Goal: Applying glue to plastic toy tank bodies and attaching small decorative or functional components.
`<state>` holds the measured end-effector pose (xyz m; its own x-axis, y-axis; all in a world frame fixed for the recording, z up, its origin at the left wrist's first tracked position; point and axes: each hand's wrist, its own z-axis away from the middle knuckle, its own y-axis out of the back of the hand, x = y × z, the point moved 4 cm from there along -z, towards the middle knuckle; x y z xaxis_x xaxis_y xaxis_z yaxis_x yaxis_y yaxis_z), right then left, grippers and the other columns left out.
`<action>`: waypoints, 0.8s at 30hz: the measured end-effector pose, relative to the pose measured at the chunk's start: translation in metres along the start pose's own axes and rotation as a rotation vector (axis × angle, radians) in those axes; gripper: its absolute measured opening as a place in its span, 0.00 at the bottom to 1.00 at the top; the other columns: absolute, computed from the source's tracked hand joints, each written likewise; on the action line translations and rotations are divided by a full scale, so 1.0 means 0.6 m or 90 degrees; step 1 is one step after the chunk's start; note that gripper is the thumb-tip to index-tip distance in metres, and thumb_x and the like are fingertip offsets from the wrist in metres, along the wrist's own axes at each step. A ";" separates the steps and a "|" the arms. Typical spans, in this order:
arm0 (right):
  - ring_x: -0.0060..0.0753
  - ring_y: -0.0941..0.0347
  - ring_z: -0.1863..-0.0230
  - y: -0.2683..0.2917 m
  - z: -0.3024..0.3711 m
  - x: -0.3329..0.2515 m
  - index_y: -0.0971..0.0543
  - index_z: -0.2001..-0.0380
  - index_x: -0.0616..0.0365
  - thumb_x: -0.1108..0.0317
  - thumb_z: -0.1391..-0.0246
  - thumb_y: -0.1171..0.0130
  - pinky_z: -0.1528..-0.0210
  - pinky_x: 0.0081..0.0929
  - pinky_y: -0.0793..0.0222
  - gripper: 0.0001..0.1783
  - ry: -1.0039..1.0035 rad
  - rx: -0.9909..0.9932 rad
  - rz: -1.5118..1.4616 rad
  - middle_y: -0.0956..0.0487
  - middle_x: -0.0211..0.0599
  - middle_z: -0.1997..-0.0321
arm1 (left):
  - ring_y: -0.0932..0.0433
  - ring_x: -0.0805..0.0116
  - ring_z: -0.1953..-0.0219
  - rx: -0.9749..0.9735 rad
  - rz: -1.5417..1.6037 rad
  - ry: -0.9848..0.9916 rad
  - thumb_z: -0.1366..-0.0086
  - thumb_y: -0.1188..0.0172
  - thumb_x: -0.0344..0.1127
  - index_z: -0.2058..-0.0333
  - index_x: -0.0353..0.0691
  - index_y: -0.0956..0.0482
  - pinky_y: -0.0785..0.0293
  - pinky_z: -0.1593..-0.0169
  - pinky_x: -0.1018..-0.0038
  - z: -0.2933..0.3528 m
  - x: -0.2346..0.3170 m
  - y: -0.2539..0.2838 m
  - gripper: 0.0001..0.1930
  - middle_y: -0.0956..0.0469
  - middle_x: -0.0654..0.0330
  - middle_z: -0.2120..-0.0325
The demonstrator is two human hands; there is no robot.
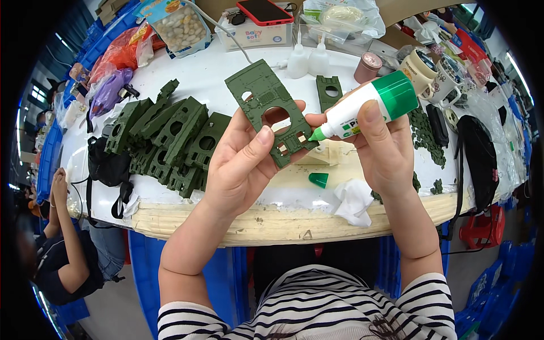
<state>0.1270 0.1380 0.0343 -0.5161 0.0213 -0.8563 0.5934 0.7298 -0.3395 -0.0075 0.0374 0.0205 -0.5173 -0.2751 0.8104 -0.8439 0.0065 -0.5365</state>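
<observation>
My left hand (241, 156) grips a dark green plastic model tank hull (266, 93), a flat piece with a large round hole and small square openings, tilted up above the table. In my right hand (385, 150) is a white glue bottle (360, 110) with a green base, held on its side. Its green nozzle points left and meets the hull's lower right edge, or nearly so; I cannot tell if they touch. A green cap (318, 179) lies on the table below. Further back is another green hull piece (328, 92), partly behind the bottle.
Several green hulls (175, 133) are heaped at left beside a black bag (107, 164). Small green parts (424, 136) lie at right, near mugs (418, 71). A crumpled tissue (352, 201) rests by the front edge. Two squeeze bottles (298, 61) stand behind. Another person (68, 255) sits at left.
</observation>
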 end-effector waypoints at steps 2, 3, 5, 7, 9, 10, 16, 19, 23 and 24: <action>0.21 0.24 0.64 -0.008 0.000 -0.002 0.24 0.63 0.59 0.61 0.43 0.41 0.62 0.21 0.25 0.12 -0.002 0.000 -0.012 0.21 0.30 0.66 | 0.35 0.56 0.41 -0.015 -0.020 0.006 0.32 0.54 0.39 0.37 0.38 0.51 0.34 0.40 0.55 -0.001 0.000 0.003 0.28 0.41 0.45 0.42; 0.20 0.24 0.64 -0.011 0.001 -0.003 0.24 0.63 0.59 0.61 0.43 0.41 0.62 0.21 0.25 0.12 -0.004 0.000 -0.017 0.22 0.30 0.66 | 0.35 0.56 0.41 -0.016 -0.023 0.006 0.32 0.54 0.39 0.38 0.38 0.50 0.34 0.40 0.55 0.000 0.000 0.003 0.28 0.41 0.45 0.42; 0.20 0.24 0.64 -0.006 0.002 0.000 0.24 0.63 0.59 0.61 0.43 0.42 0.62 0.21 0.25 0.12 -0.004 0.011 -0.011 0.21 0.30 0.66 | 0.35 0.56 0.41 -0.007 -0.022 0.001 0.32 0.54 0.39 0.38 0.38 0.50 0.35 0.40 0.55 0.001 -0.001 0.004 0.27 0.41 0.45 0.42; 0.20 0.24 0.64 -0.005 0.002 0.001 0.24 0.63 0.59 0.61 0.43 0.42 0.62 0.21 0.25 0.12 -0.004 0.015 -0.007 0.21 0.30 0.65 | 0.35 0.56 0.41 0.010 -0.015 -0.009 0.32 0.55 0.39 0.38 0.38 0.49 0.35 0.40 0.55 0.001 -0.002 0.003 0.27 0.41 0.45 0.42; 0.20 0.24 0.64 -0.005 0.002 0.001 0.24 0.63 0.59 0.61 0.43 0.42 0.62 0.20 0.25 0.12 -0.004 0.013 -0.004 0.21 0.30 0.65 | 0.35 0.56 0.41 0.005 -0.016 -0.005 0.32 0.55 0.39 0.38 0.38 0.49 0.35 0.40 0.55 0.001 -0.001 0.002 0.27 0.41 0.45 0.42; 0.20 0.24 0.64 -0.004 0.002 0.001 0.24 0.63 0.59 0.61 0.43 0.42 0.62 0.21 0.25 0.12 -0.008 0.015 -0.002 0.21 0.30 0.65 | 0.35 0.56 0.41 0.002 -0.016 -0.003 0.32 0.55 0.39 0.38 0.38 0.49 0.35 0.40 0.55 0.001 -0.001 0.002 0.27 0.41 0.45 0.42; 0.31 0.23 0.61 0.000 0.000 0.000 0.27 0.61 0.61 0.58 0.39 0.49 0.59 0.30 0.23 0.16 -0.021 0.010 -0.006 0.21 0.37 0.64 | 0.36 0.54 0.40 -0.023 -0.013 -0.007 0.31 0.55 0.38 0.39 0.38 0.48 0.35 0.40 0.54 0.000 -0.001 0.002 0.26 0.41 0.45 0.42; 0.47 0.22 0.58 0.007 -0.008 -0.012 0.30 0.58 0.64 0.51 0.36 0.58 0.56 0.37 0.23 0.23 -0.014 0.028 -0.023 0.21 0.46 0.63 | 0.35 0.52 0.41 0.042 -0.005 0.000 0.31 0.56 0.37 0.39 0.37 0.48 0.34 0.40 0.54 0.000 -0.008 0.003 0.25 0.39 0.45 0.42; 0.45 0.21 0.59 0.025 -0.016 -0.023 0.30 0.57 0.63 0.52 0.36 0.57 0.56 0.38 0.22 0.22 0.016 0.048 -0.094 0.22 0.44 0.63 | 0.34 0.48 0.42 0.098 -0.026 0.006 0.31 0.58 0.33 0.41 0.34 0.46 0.32 0.41 0.55 -0.005 -0.008 0.026 0.22 0.37 0.43 0.44; 0.45 0.21 0.59 0.023 -0.014 -0.033 0.31 0.56 0.62 0.53 0.37 0.54 0.57 0.38 0.22 0.20 0.027 0.054 -0.090 0.22 0.41 0.64 | 0.34 0.47 0.42 0.121 -0.034 0.019 0.31 0.59 0.33 0.41 0.33 0.45 0.32 0.42 0.55 -0.007 -0.008 0.033 0.21 0.37 0.43 0.44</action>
<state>0.1402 0.1536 0.0497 -0.6225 -0.0469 -0.7812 0.5622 0.6676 -0.4881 -0.0225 0.0431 0.0069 -0.4793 -0.2418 0.8437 -0.8296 -0.1889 -0.5254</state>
